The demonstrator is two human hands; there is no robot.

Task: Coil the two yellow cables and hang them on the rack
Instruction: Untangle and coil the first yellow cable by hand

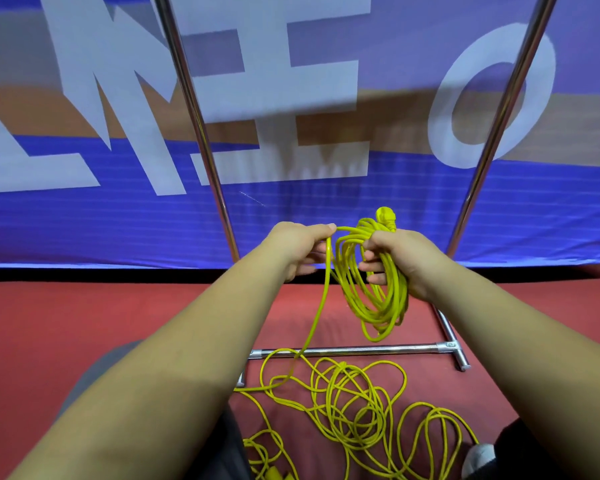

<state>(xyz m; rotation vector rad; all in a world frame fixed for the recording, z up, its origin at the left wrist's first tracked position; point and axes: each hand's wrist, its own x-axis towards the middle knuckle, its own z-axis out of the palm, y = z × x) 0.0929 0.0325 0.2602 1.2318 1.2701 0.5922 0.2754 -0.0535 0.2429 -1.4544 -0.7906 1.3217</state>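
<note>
1. Head view, the only one: your right hand (400, 259) is closed around a bundle of yellow loops, the coil (374, 289), gripped at its top, with the loops hanging below the fist. A yellow plug (386, 216) sticks up just above that hand.
2. Your left hand (297, 249) pinches the cable's free run (321, 299) between thumb and fingers, just beside the coil. From the pinch the run drops straight down to the floor.
3. On the red floor (84, 323), a loose yellow tangle (354, 407) lies near your legs, in front of the rack's base bar (354, 349). You can't tell from here where one cable ends and the other starts in that pile.
4. The rack's two chrome uprights (194, 109) rise on either side of your hands, against the blue banner (84, 209). The top rail is out of frame. Nothing hangs on what shows.
5. Step, as judged: mid-coil on the first cable, with plenty of slack left on the floor. The second cable looks untouched.
6. Next move calls for bringing the pinched run over to the right hand as a new loop of matching size, then sliding the left hand down for more slack. Watch for snags where the run lifts out of the tangle.
</note>
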